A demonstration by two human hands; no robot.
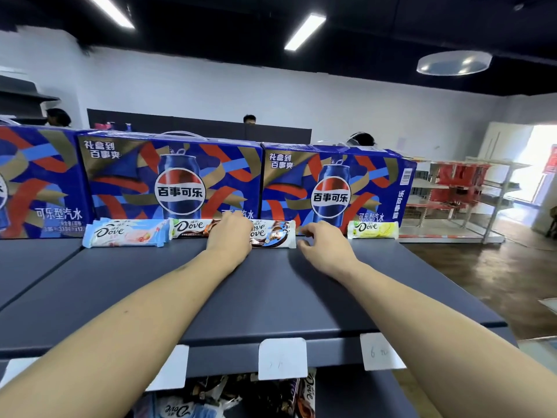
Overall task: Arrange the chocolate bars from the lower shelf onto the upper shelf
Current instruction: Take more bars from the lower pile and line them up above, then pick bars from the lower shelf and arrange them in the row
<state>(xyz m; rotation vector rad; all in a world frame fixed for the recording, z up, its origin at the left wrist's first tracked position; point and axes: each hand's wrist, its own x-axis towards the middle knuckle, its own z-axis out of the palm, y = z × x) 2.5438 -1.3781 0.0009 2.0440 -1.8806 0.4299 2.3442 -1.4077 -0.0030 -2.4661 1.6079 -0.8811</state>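
Note:
Several Dove chocolate bars stand in a row at the back of the dark upper shelf [271, 297]: a light blue stack [126, 235], a brown bar [191, 228], a white and brown stack [272, 235] and a yellow bar [372, 230]. My left hand [230, 236] rests over the gap between the brown bar and the white and brown stack, touching both. My right hand [324, 245] hovers just right of that stack, fingers loosely curled, holding nothing. More Dove bars [241, 399] lie jumbled on the lower shelf below the front edge.
Three large blue Pepsi cartons [177, 179] stand behind the bars like a back wall. White price tags [281, 359] hang from the shelf's front edge. Wire racks [461, 194] and wooden floor lie to the right. People's heads show beyond the cartons.

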